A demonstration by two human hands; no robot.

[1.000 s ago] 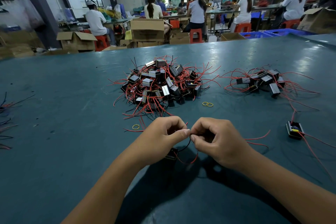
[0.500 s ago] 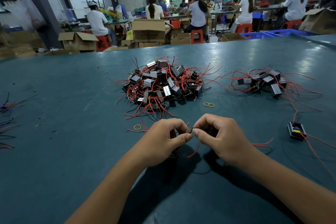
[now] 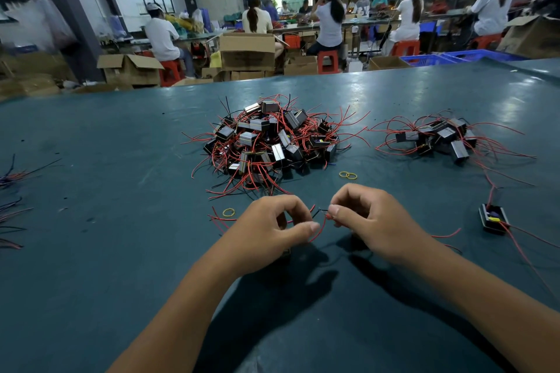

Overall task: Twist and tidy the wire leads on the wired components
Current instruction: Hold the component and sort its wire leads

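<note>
My left hand (image 3: 269, 230) curls its fingers around a red wire (image 3: 321, 228) at six o'clock on the table (image 3: 121, 251). My right hand (image 3: 372, 221) pinches that wire's tip, with the big pile of parts (image 3: 269, 142) at twelve o'clock.

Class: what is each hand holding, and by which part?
Right hand pinches thin red and black wire leads near their ends. Left hand holds the same leads lower down.
</note>
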